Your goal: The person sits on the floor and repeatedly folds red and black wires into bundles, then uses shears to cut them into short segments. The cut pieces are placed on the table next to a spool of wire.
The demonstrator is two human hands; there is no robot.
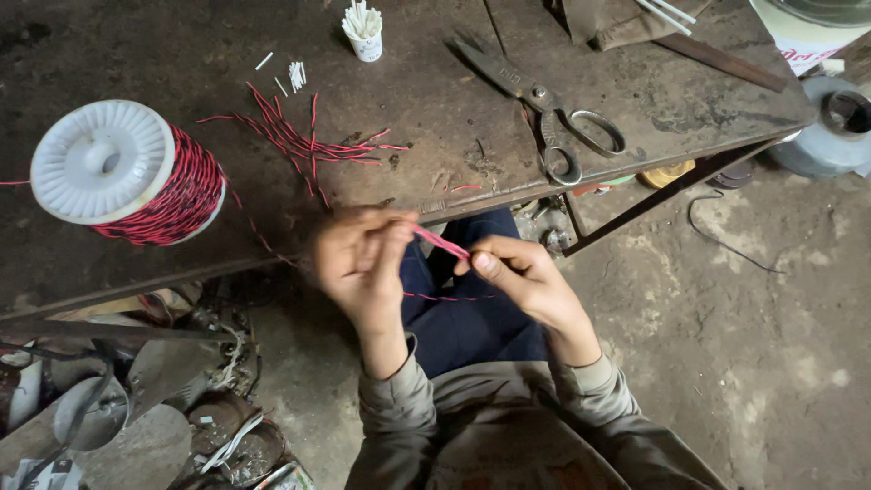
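A single head-worn camera looks steeply down from close above onto the near edge of the dark surface, with the floor showing beyond that edge.

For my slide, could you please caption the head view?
Both hands, left hand and right hand, pinch a red wire beside the spool.

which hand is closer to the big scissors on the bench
The right hand. It sits just below and slightly left of the scissors, under the bench edge. The left hand is farther left, pinching the same red twisted wire.
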